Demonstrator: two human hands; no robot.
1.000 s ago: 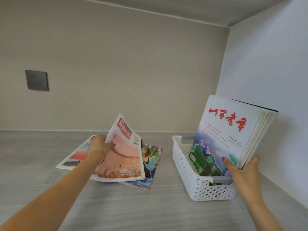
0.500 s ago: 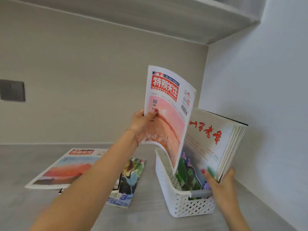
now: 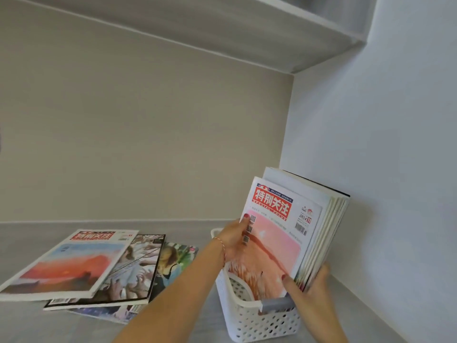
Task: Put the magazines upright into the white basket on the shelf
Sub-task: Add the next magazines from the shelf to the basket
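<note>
Head view: left hand (image 3: 233, 240) pinches the pink magazine (image 3: 270, 246), standing in the white basket (image 3: 249, 323) on the shelf (image 3: 188, 318). Right hand (image 3: 312, 284) grips the upright stack (image 3: 324, 233). Risk: early release lets the limp cover buckle and the leaning stack topple.

This looks like a home storage nook — a built-in shelving alcove rather than a shop or office. The pale grey wood-grain shelf (image 3: 188, 325) runs back to a plain beige back panel (image 3: 138, 134) and meets a smooth white side wall (image 3: 385, 134) on the right, with the underside of a second grey shelf board (image 3: 247, 28) overhead. What sits on it is domestic — a loose pile of glossy illustrated magazines (image 3: 81, 266) lying flat, and a small white perforated plastic basket with a grey handle (image 3: 262, 320) with more magazines standing in it, the sort of organiser used for household tidying.
</note>
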